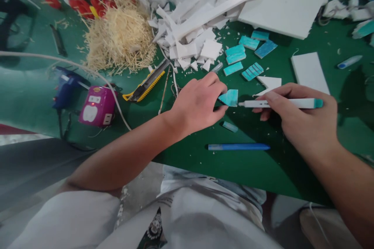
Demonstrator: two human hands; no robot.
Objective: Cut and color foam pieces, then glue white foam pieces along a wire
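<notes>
My left hand (201,99) pinches a small turquoise-coloured foam piece (230,97) between thumb and fingers, a little above the green table (181,149). In my right hand (304,116) is a white marker (280,103) with a teal end. Its tip points left, right beside the edge of the foam piece; whether they touch I cannot tell. Below the hands lie a teal marker cap (230,126) and a blue pen (239,147). Several foam pieces coloured turquoise and blue (235,53) lie just beyond, one with dark stripes (253,71).
White foam scraps (189,42) are heaped at the back, near a large white foam sheet (289,0). Wood shavings (122,31), a yellow utility knife (147,81), a blue glue gun (68,85) and a magenta power socket box (97,106) sit left. A white cable (67,57) crosses there.
</notes>
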